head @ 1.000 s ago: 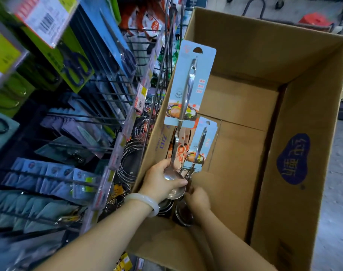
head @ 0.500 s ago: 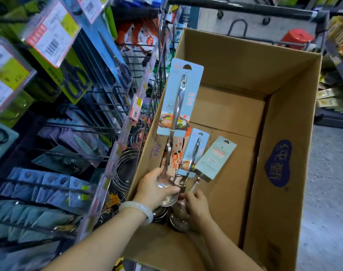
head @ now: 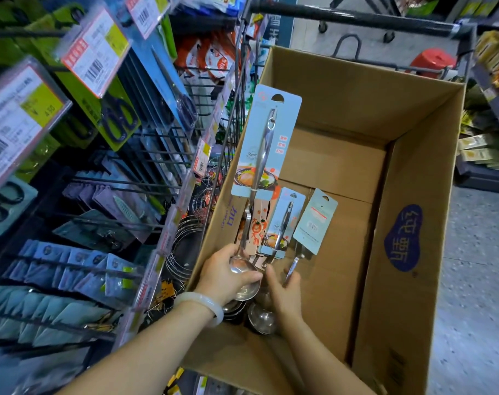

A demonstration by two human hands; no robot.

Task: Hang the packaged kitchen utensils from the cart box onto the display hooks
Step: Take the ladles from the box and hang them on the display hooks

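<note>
A large cardboard box (head: 413, 181) sits in the cart. My left hand (head: 225, 276) grips the bowl of a steel ladle (head: 264, 155) on a light-blue card, held upright above the box's near left corner. My right hand (head: 285, 292) is low in the box, closed on the metal handle of a second utensil (head: 315, 220) whose card shows its back. Between them a third carded ladle (head: 284, 223) leans upright. More steel ladle bowls (head: 261, 319) lie under my hands. Display hooks (head: 145, 138) stick out from the rack on the left.
The rack on the left carries scissors on green and blue cards (head: 120, 118), small packaged tools (head: 80, 263), wire racks (head: 185, 246) and price tags (head: 96, 49). The cart's dark handle bar (head: 356, 18) crosses the top. A shelf of goods (head: 493, 81) stands right, grey floor (head: 476, 280) beneath.
My right hand has lifted a second carded utensil, card back showing, up out of the box bottom. The ladle in my left hand stays upright; the view has pulled back slightly.
</note>
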